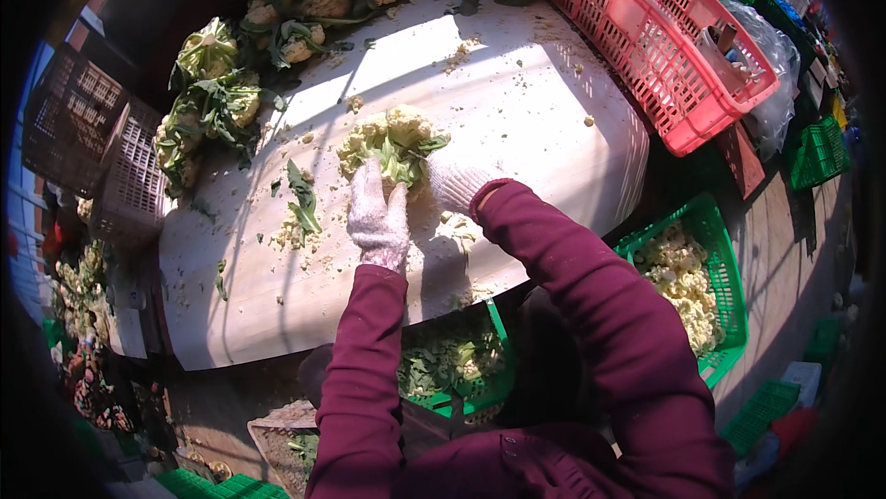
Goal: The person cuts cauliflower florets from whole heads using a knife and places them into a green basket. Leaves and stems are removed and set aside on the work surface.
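A pale cauliflower head (405,126) with trimmed green leaves lies on the white table sheet (332,322). Against its near side my left hand (377,211), in a white knit glove, steadies it with fingers and thumb spread around the leaf base. Close by on the right is my right hand (460,177), gloved too and curled at the leaves. Whatever its fingers may hold is hidden by the hand itself. A torn leaf (302,198) and small cauliflower crumbs lie left of my left hand.
Untrimmed cauliflowers (218,101) are piled along the back left edge. A red plastic crate (644,49) borders the right side. Below the table, one green crate (730,284) holds florets and another (502,353) holds leaves. Pale crates (128,166) stand left.
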The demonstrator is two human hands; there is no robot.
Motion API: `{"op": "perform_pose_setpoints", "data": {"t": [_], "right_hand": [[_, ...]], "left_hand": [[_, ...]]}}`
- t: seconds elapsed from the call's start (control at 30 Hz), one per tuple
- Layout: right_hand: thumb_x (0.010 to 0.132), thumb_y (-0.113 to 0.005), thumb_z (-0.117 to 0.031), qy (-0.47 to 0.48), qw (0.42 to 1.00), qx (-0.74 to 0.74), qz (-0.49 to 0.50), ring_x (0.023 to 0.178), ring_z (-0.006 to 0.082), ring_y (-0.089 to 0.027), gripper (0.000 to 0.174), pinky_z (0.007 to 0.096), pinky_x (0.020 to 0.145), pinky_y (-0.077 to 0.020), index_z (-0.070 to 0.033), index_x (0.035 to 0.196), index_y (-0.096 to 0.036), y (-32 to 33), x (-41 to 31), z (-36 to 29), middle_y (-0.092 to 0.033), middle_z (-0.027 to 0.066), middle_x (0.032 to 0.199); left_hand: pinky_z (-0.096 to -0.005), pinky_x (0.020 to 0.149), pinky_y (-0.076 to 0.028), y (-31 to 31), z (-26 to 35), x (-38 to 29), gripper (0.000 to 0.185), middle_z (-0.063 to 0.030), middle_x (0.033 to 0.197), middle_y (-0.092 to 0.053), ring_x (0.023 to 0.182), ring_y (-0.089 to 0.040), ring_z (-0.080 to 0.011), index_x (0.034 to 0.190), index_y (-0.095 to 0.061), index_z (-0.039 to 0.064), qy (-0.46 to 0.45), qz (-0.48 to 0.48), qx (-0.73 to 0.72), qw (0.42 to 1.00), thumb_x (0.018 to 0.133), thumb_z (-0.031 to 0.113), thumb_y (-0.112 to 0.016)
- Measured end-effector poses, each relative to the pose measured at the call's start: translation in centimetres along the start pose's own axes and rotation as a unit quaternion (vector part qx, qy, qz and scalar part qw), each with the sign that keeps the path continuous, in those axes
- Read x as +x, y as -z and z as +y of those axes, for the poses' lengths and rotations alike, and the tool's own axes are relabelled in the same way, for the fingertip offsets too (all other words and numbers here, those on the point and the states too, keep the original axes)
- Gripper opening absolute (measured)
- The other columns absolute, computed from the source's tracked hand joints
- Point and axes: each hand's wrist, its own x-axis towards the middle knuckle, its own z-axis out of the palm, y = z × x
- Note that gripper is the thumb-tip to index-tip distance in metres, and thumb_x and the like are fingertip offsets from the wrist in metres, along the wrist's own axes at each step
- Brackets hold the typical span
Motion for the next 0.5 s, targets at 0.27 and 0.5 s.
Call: {"op": "perform_pose_setpoints", "data": {"t": [0.27,0.5], "right_hand": [[0.099,-0.062,-0.031,0.028,0.979,0.136,0.148,0.079,0.0349,-0.067,0.027,0.0467,0.072,-0.0541,-0.004,0.104,-0.063,4.4,-2.1,-0.8,-0.068,0.0173,0.088],[0.091,-0.064,-0.019,0.012,0.995,0.078,0.057,0.099,0.0354,-0.072,0.023,0.0456,0.084,-0.0576,-0.008,0.111,-0.068,4.8,5.1,-0.3,-0.074,0.0182,0.105]], "left_hand": [[-0.0479,0.110,-0.044,1.9,-1.0,-1.4,0.068,-0.0269,0.144,-0.053,0.131,-0.054,-0.0436,0.149,-0.048,0.005,-0.008,-0.002,0.031,0.999,0.087,0.011,-0.073],[-0.0474,0.107,-0.047,1.1,0.2,-1.2,0.071,-0.0273,0.141,-0.055,0.127,-0.057,-0.0436,0.149,-0.049,0.004,-0.064,0.005,0.017,0.998,0.083,0.008,-0.076]]}}
